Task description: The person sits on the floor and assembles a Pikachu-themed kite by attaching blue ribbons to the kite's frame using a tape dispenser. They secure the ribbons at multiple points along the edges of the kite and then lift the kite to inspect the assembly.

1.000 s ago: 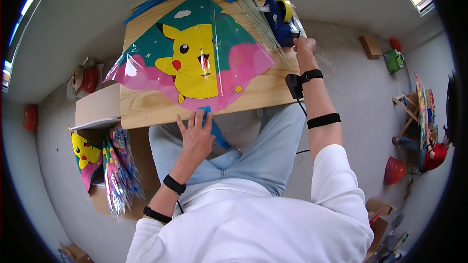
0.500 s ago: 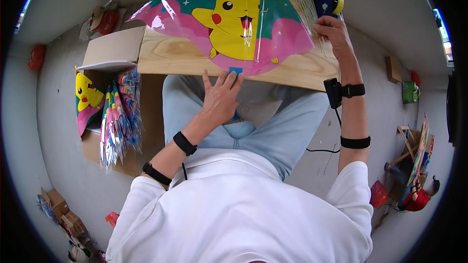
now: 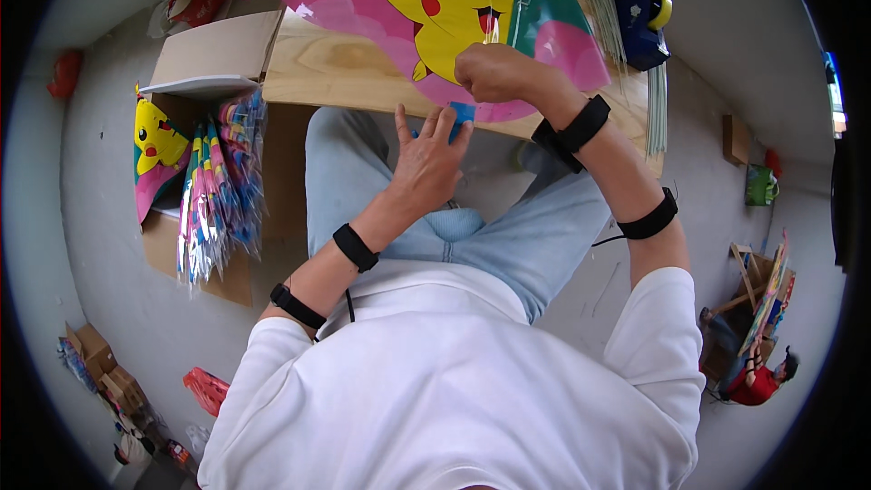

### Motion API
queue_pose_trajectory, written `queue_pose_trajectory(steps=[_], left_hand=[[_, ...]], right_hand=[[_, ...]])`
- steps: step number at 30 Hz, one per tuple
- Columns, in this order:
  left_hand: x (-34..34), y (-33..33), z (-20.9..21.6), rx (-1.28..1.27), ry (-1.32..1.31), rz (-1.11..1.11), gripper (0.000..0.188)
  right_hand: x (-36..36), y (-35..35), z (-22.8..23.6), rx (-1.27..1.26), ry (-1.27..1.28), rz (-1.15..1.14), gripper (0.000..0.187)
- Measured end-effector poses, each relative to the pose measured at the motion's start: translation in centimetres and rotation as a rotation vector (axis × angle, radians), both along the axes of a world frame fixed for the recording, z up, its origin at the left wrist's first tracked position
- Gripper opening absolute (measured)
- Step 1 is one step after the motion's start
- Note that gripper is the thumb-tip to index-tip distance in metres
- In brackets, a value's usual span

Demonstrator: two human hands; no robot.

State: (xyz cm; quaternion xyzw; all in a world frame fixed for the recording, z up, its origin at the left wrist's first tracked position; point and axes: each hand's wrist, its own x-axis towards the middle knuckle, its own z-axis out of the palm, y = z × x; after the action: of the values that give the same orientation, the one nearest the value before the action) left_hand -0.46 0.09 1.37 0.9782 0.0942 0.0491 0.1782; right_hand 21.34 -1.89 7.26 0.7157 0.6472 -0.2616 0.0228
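Note:
A kite (image 3: 381,18) of shiny plastic, green and pink with a yellow cartoon figure, lies on the wooden table. At its near edge is a small blue patch (image 3: 462,112). My left hand (image 3: 426,161) rests there with fingers spread, the tips by the patch and the table edge. Over the lower part of the kite is my right hand (image 3: 502,74), its fingers curled closed. Whatever it may pinch is hidden by the hand.
Thin pale rods (image 3: 601,14) and a dark blue tape dispenser (image 3: 642,23) with yellow tape lie at the table's right. On the left, an open cardboard box (image 3: 213,45) stands beside bagged kites (image 3: 207,191). A person in red (image 3: 755,386) is far right.
My right hand has moved left and nearer, from beside the rods and tape dispenser to over the kite's lower part. My left hand stays by the blue patch.

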Motion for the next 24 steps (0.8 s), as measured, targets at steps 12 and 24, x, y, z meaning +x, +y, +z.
queue_pose_trajectory(steps=[12,24], left_hand=[[0.1,0.2,0.0,0.006,0.003,-0.024,0.072],[0.3,0.0,-0.2,0.015,0.015,-0.021,0.072]], right_hand=[[-0.7,0.9,-1.3,-0.018,-0.112,0.085,0.013],[-0.7,0.9,-2.0,-0.021,-0.111,0.065,0.011]])
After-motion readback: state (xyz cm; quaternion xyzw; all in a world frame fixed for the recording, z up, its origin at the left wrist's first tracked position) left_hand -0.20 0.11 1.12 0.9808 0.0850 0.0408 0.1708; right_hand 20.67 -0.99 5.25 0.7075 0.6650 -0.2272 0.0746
